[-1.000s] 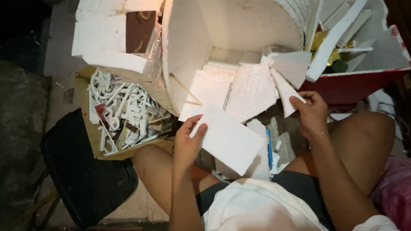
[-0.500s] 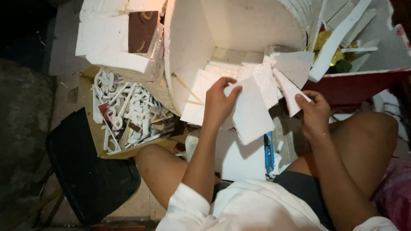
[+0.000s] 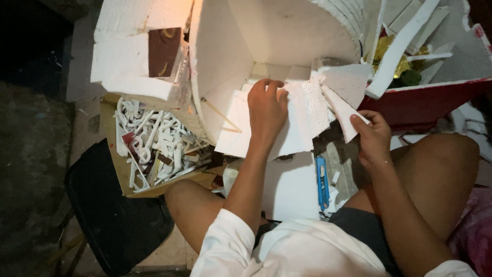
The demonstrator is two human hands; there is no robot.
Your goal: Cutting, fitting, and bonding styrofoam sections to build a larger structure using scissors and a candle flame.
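Left hand [image 3: 266, 110] is lying flat on a white foam sheet [image 3: 302, 120], fingers spread apart; right hand [image 3: 373, 138] is pinching a foam wedge [image 3: 342, 110], blue cutter [image 3: 322, 180] lying nearby.

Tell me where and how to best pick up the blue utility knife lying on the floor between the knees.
Grip the blue utility knife around the middle of its handle, coming straight down from above. It lies flat and lengthwise beside the white foam sheet, with both long sides apparently free, so thumb and fingers could pinch it across its width.

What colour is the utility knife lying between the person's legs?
Blue, seen in the head view: the utility knife lies on white foam.
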